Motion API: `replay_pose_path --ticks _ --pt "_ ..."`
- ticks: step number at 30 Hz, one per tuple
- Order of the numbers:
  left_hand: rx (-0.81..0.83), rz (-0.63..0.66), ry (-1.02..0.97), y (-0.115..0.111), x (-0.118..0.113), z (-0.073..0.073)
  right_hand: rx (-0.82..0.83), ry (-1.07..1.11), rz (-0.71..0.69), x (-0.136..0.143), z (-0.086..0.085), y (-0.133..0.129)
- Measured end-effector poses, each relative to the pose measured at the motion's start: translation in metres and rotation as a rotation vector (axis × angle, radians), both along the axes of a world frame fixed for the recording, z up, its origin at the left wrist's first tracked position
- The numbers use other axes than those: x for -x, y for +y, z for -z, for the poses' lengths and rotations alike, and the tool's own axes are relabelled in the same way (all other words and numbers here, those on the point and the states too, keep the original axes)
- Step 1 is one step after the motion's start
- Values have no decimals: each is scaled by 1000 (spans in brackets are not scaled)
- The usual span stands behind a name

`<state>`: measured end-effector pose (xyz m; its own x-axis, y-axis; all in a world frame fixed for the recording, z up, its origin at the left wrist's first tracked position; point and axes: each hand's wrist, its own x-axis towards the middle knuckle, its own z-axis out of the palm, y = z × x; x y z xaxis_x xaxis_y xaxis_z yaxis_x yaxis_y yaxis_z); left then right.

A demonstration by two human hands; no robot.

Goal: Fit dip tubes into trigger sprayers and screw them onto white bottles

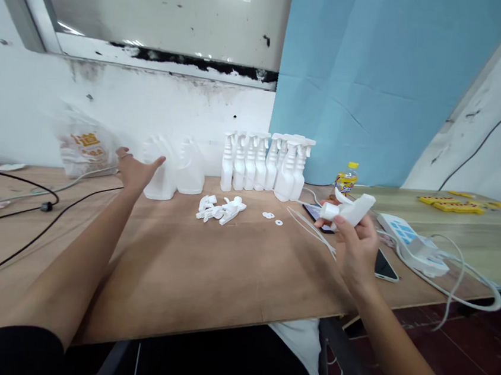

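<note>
My left hand [134,174] is stretched out with thumb and fingers spread, at the left side of a white plastic bottle with no spray top [164,181]. Whether it touches that bottle, I cannot tell. Just right of it stands a second topless bottle [192,172]. My right hand [357,246] grips a white trigger spray head [352,210], raised above the table. Several loose spray heads [221,208] lie in a small pile mid-table, with a few small white rings [278,222] to their right. Against the wall stand several white spray bottles [250,166] with heads fitted.
A plastic bag [87,146] sits at the back left, and black cables [57,218] cross the table there. Thin white tubes [313,227], a yellow-capped drink bottle [346,177], a phone [386,266] and a power strip [412,246] lie or stand around my right hand.
</note>
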<state>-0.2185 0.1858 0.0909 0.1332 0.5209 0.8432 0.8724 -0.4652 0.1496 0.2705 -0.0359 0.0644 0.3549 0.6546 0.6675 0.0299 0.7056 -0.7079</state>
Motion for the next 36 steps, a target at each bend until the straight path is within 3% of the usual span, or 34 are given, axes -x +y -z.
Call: replay_pose_path --ticks 4,6,8,10,13,17,20,29,32,36 --pt "107 -265 -264 2 1 13 42 35 -60 -3 1 2" --pt "166 -344 -313 -2 -7 7 58 35 -68 -3 2 3" --pt "205 -386 -290 -10 -20 -9 59 50 -92 -2 2 3" --pt "191 -334 -156 -24 -38 -30 58 84 -114 -3 1 3" --pt "21 -102 137 -53 -69 -59 54 133 -114 -5 -2 2" --pt "-153 151 452 -87 -102 -77 6 179 -114 -11 -5 -1" --pt "-172 208 571 -100 -114 -77 -21 207 -131 -12 -7 -3" --pt "-153 224 679 -114 -133 -77 9 168 -98 -8 -1 0" --pt "-166 291 765 -126 -158 -67 88 122 -83 -2 4 2" --pt "-168 438 863 -142 -199 -39 219 54 -179 12 13 3"
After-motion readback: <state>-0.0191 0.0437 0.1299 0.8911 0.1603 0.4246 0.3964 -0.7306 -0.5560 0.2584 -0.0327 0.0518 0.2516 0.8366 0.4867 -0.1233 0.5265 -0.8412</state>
